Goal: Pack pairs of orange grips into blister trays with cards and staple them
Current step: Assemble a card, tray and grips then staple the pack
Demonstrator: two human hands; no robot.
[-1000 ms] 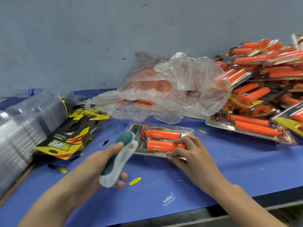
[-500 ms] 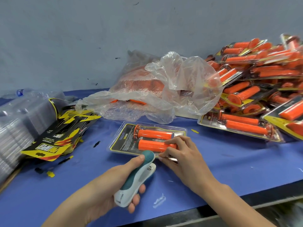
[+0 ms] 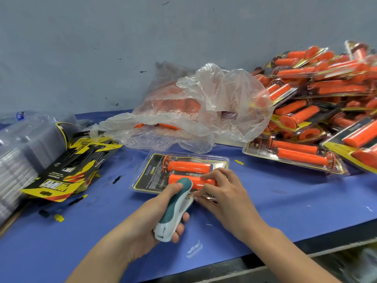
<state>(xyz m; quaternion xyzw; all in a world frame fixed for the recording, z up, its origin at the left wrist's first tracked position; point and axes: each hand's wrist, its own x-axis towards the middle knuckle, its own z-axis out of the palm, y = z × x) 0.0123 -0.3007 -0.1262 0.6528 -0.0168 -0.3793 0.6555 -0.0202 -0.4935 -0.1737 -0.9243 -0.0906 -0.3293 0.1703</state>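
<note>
Two stacks at left: clear trays [image 3: 18, 160], then cards [image 3: 67, 170]. Left hand [image 3: 151, 217] wraps the stapler [image 3: 175, 207], nose at the near edge of the pack [image 3: 149, 176]. It lies flat on the table [image 3: 285, 201], both grips [image 3: 189, 166] inside. Right hand [image 3: 224, 193] pinches that same edge, fingertips beside the stapler nose. Bag [image 3: 204, 111] behind; finished packs [image 3: 316, 103] piled right.

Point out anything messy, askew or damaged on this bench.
Yellow and black card scraps lie scattered over the blue cloth. The printed cards at left are fanned out unevenly, and the finished packs at right sit in a loose, tilted heap. A white scuff marks the cloth near its front edge.
</note>
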